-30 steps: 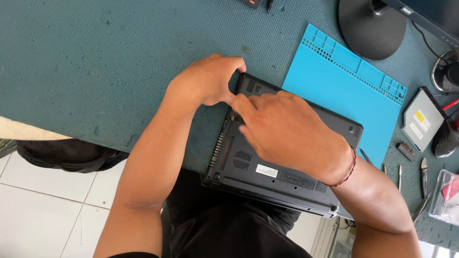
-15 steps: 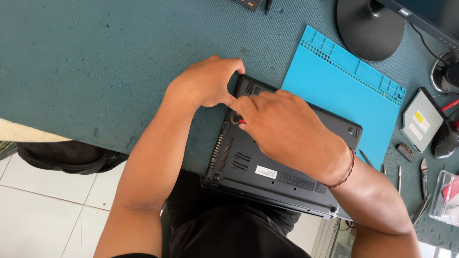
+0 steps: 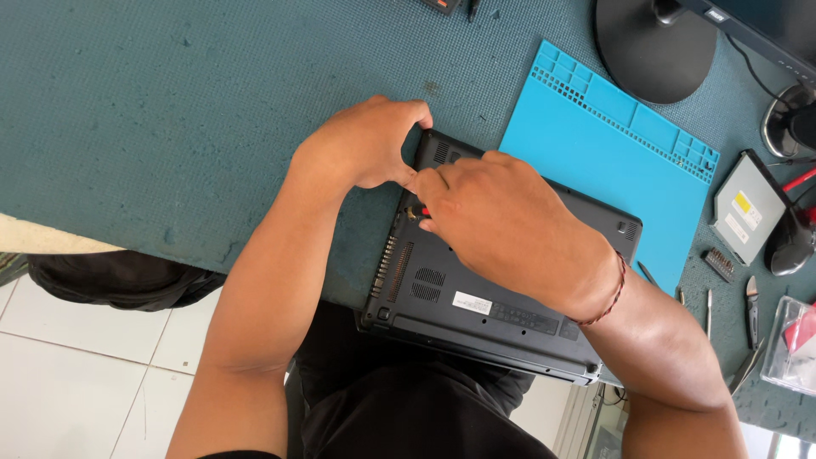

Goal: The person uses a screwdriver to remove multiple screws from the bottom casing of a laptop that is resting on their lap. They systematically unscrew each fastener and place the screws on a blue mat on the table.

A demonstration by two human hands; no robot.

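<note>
A black laptop (image 3: 476, 314) lies upside down at the near edge of the green bench, its near side hanging over my lap. My left hand (image 3: 361, 144) grips the laptop's far left corner, fingers curled over the edge. My right hand (image 3: 501, 225) lies across the laptop's base, its fingers pinched on a small red-tipped tool (image 3: 422, 212) at a spot near the left edge. Most of that tool is hidden under my fingers. A red cord bracelet circles my right wrist.
A blue silicone work mat (image 3: 612, 161) lies right of the laptop. Beyond it stand a round black monitor base (image 3: 654, 47), a silver optical drive (image 3: 748, 208), a bit holder (image 3: 719, 265), small tools (image 3: 750, 310) and a clear plastic box (image 3: 790, 344). White floor tiles show below left.
My right hand has drawn back slightly toward the laptop's left edge, and its fingertips now pinch the red-tipped tool there. My left hand has stayed on the corner.
</note>
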